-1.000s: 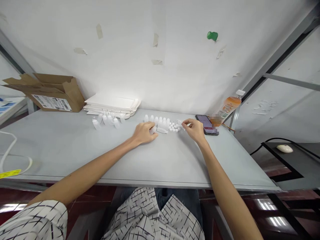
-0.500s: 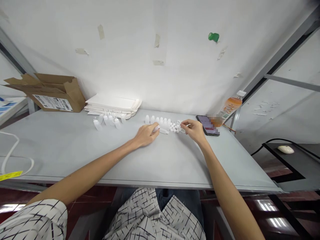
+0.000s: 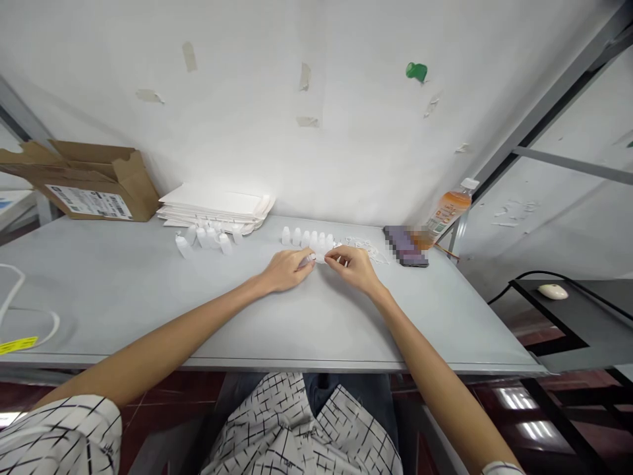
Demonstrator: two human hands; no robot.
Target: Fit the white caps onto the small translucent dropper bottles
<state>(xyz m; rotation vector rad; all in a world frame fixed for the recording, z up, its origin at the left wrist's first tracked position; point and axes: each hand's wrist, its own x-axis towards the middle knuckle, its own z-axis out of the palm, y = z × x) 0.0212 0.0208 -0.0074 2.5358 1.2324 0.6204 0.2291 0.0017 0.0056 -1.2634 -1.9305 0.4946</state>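
My left hand (image 3: 285, 270) is closed around a small white plastic squeeze bottle (image 3: 306, 260), lying sideways with its neck to the right. Thumb and forefinger of my right hand (image 3: 355, 267) are pinched together just right of that neck. Whatever they hold is too small and hidden to name. Behind both hands stands a row of small white bottles (image 3: 297, 237) without tips. Thin white pieces (image 3: 366, 247) lie heaped beyond my right hand, partly covered by it. Farther left, several similar bottles (image 3: 202, 235) carry thin tips on top.
White flat envelopes (image 3: 217, 203) are stacked against the wall, beside an open cardboard box (image 3: 99, 181). On the right are a phone (image 3: 405, 245) and a bottle of orange drink (image 3: 448, 214). A white cable (image 3: 49, 333) lies at the left table edge.
My right hand has moved left from the heap of small white pieces to the neck of the bottle. My left hand still holds that bottle. The view has shifted slightly.
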